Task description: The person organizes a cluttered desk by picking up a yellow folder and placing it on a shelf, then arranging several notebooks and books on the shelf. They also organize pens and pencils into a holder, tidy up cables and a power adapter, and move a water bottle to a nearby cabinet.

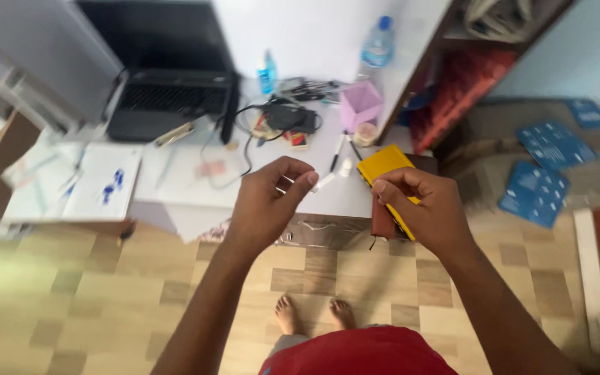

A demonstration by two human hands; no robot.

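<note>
- My left hand (267, 203) is raised over the table (355, 198) edge, thumb and forefinger pinched together on something small and pale; I cannot tell what it is.
- My right hand (425, 208) has its fingers closed around a yellow box (383, 164), holding it just above a brown wallet (382, 223) at the table's edge.
- A white marker (328, 180) lies on the table between my two hands, just beyond the left fingertips.
- Further back sit a pink cup (360, 104), a tangle of black cables (282, 117), a laptop (164, 97) and a water bottle (378, 43).
- White papers (105, 182) spread over the left of the table.
- Below my arms I see tiled floor (71, 292) and my bare feet (314, 312).
- Blue booklets (539, 187) lie on the floor to the right.
</note>
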